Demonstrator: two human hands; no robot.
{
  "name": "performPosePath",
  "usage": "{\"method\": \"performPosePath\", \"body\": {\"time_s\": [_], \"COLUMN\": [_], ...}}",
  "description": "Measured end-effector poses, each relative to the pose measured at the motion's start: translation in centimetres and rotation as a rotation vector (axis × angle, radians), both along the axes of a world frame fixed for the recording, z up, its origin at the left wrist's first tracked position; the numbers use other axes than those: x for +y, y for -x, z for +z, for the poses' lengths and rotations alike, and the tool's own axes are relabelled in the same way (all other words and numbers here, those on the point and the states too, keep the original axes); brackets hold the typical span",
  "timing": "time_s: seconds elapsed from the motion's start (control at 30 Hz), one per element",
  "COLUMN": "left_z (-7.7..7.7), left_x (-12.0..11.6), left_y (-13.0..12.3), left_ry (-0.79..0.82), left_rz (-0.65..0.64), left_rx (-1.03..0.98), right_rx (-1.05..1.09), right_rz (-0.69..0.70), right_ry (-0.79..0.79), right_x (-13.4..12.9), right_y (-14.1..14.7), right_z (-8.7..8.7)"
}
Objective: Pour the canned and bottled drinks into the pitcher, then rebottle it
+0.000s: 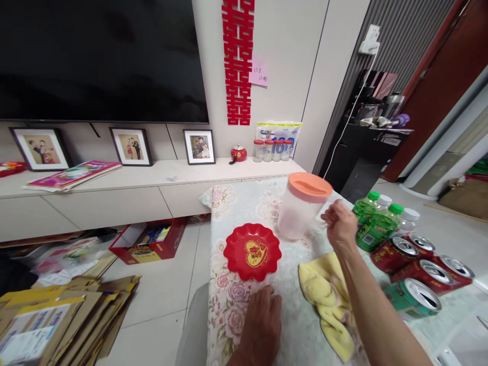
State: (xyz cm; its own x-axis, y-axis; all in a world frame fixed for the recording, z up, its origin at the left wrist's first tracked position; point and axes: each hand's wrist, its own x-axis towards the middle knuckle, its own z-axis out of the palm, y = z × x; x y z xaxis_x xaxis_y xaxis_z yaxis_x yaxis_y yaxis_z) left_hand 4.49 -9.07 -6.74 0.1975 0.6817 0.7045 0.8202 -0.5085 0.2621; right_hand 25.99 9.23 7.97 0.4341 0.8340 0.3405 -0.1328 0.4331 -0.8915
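Observation:
My right hand (pixel 340 223) is closed at the right side of a translucent plastic jug (pixel 295 216) with an orange lid (pixel 309 186), where its pale handle seems to be; the fingers partly hide it. The jug leans slightly. My left hand (pixel 263 320) lies palm down on the flowered tablecloth (pixel 232 317), fingers stretched forward and holding nothing. Just beyond its fingertips is a red scalloped plate (pixel 240 251) with a gold heart print. A crumpled yellow cloth (pixel 324 290) lies between my two arms.
Along the table's right side stand green bottles (pixel 375 229), several opened red cans (pixel 427 274) and a green can (pixel 414 297). Behind, a white cabinet (pixel 163 175) holds framed photos (pixel 199 147) and red-lidded jars (pixel 268 151). Flattened cardboard (pixel 87 315) lies on the floor at left.

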Motion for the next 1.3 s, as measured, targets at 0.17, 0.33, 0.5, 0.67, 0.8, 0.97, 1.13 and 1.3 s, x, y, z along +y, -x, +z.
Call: {"method": "performPosePath", "body": {"time_s": [0.17, 0.33, 0.5, 0.67, 0.8, 0.97, 1.13, 1.3], "left_z": [1.6, 3.8, 9.4, 12.3, 10.8, 9.6, 9.8, 8.7], "left_x": [-0.2, 0.1, -0.8, -2.1, -2.1, -2.1, -2.2, -1.7], "left_y": [0.6, 2.5, 4.7, 4.1, 2.0, 0.3, -0.4, -0.6], "left_ry": [0.104, 0.198, 0.485, 0.557, 0.518, 0.485, 0.408, 0.326], "left_rz": [-0.074, -0.073, -0.061, -0.565, -0.689, -0.619, -0.653, -0.597], "left_rx": [-0.116, -0.369, -0.839, -0.865, -0.882, -0.948, -0.93, -0.841], "right_rx": [0.097, 0.055, -0.03, -0.081, -0.179, -0.613, -1.236, -1.626], "right_rz": [0.051, 0.125, 0.251, 0.289, 0.368, 0.264, 0.32, 0.509], "right_ry": [-0.046, 0.03, 0.088, 0.077, 0.107, 0.059, -0.068, 0.126], "right_x": [-8.7, -17.0, -20.3, -20.8, -21.0, -20.7, -20.2, -19.1], "right_y": [-1.2, 0.5, 1.4, 1.1, -0.2, -2.6, -0.5, 2.2], "right_z": [5.1, 3.5, -1.9, -4.7, -4.4, 0.3, 7.5, 9.1]}}
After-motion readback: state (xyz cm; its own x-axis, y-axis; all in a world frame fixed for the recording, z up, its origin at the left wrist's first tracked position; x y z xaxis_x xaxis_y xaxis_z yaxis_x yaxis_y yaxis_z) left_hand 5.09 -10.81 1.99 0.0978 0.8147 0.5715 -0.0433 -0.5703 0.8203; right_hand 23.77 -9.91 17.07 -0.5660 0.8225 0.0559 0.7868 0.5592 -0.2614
